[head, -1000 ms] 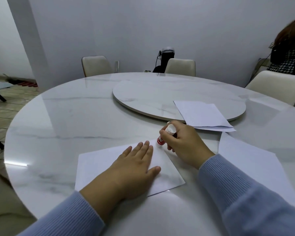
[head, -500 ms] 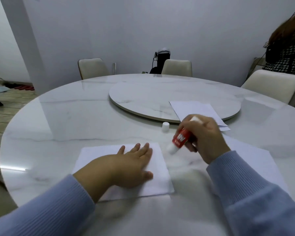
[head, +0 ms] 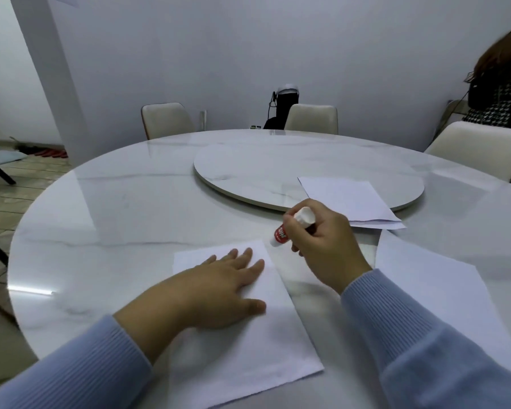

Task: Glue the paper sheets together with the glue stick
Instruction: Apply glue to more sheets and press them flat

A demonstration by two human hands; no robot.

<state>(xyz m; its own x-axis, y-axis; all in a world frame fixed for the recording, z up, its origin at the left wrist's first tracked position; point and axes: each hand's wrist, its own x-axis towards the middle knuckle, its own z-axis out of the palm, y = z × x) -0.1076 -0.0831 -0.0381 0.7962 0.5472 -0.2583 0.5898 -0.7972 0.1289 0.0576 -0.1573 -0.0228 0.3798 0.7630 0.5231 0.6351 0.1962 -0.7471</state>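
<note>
Soft, dim, bluish light; a glare streak on the glossy worktop (head: 30, 291); wide-angle bending at the edges

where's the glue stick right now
In the head view, the glue stick is gripped in the right hand, right of centre, with its tip at the far right corner of the sheet that the left hand presses.
</note>
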